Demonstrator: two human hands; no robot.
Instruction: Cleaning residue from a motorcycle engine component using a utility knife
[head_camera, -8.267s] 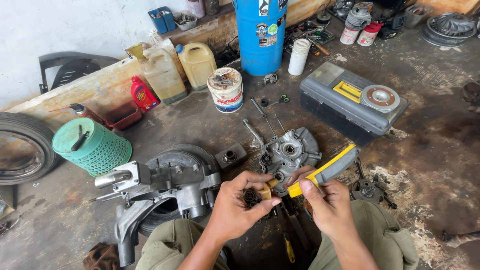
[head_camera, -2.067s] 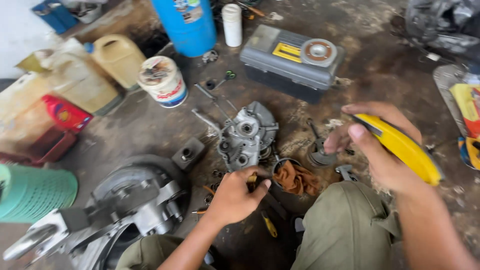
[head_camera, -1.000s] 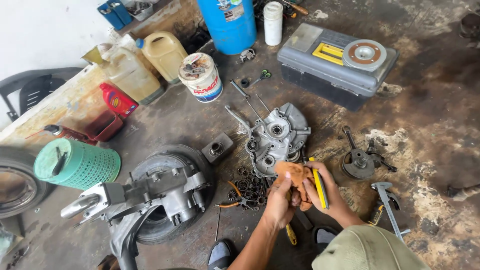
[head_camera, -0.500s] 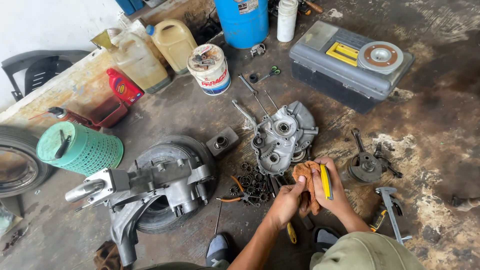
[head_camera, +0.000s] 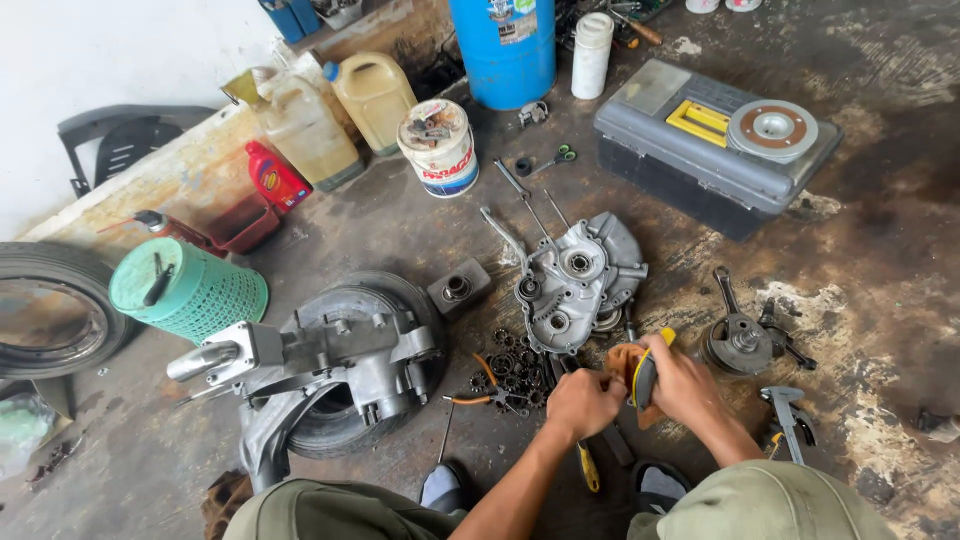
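Both hands meet low over the oily workshop floor (head_camera: 400, 230), just in front of the grey engine case half (head_camera: 578, 280) that lies flat there. Right hand (head_camera: 690, 385) is wrapped around a yellow-and-black tool (head_camera: 645, 372), fingers closed on its handle, with a brown rag (head_camera: 622, 358) bunched against it. Left hand (head_camera: 583, 402) is curled shut beside the right one, its fingertips pinching at the rag's near edge; what else it may hold is hidden.

Taking the engine case half as the landmark: a heap of dark gears (head_camera: 512, 362) sits just in front of it and to its left, with orange-handled pliers (head_camera: 490, 392) lying among them. A crankshaft with its rod (head_camera: 740, 340) rests to its right, and a grey wrench (head_camera: 788, 420) lies nearer the person than that. Well to its left, a larger engine block (head_camera: 330, 355) sits on a tyre (head_camera: 385, 295), with a green mesh basket (head_camera: 190, 292) further left. Behind it stand a white paint tin (head_camera: 440, 148), a blue drum (head_camera: 505, 50) and a grey toolbox (head_camera: 700, 150) carrying a round disc (head_camera: 772, 128). A small square block (head_camera: 460, 288) lies just to its left.
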